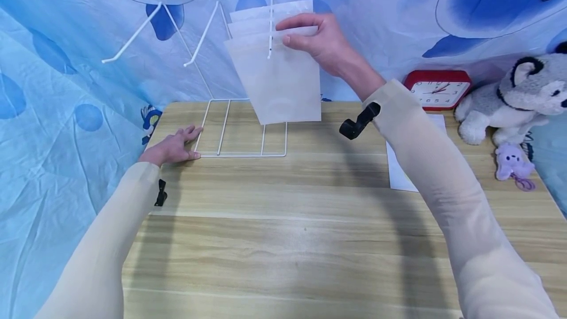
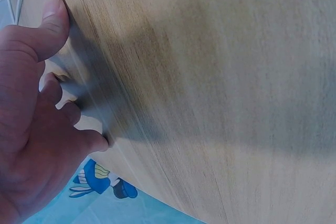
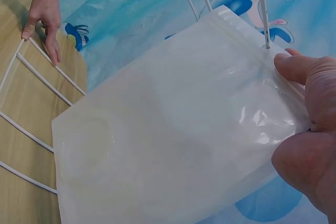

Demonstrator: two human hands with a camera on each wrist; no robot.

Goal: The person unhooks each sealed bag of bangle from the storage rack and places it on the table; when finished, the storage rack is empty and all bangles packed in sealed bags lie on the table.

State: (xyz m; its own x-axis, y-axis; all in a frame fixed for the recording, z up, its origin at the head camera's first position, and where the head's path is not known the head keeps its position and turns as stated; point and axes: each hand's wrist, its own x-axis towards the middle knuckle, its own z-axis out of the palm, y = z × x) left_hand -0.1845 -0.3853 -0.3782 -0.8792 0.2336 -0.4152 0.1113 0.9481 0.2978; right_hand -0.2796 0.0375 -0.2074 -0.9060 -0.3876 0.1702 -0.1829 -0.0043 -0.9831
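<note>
Around us we see a blue cloth printed with whales and bubbles, hanging behind the table and along its left side. Below it we have the table, its top pale wood grain with a soft glare near the middle and the shadows of both arms across it. At the back left we find a white wire rack, its base flat on the wood and its prongs raised before the cloth. A grey and white toy dog sits at the back right. We see a few white bags by the rack's right prong, above the base; whether the front bag is threaded on it we cannot be sure. A sheet of paper lies partly behind the right sleeve, near a red clock beside the dog. Our right hand pinches the front bag near its top edge, between thumb and finger. Our left hand rests relaxed against the base's left side, gripping nothing. We spot a small purple toy before the dog.
</note>
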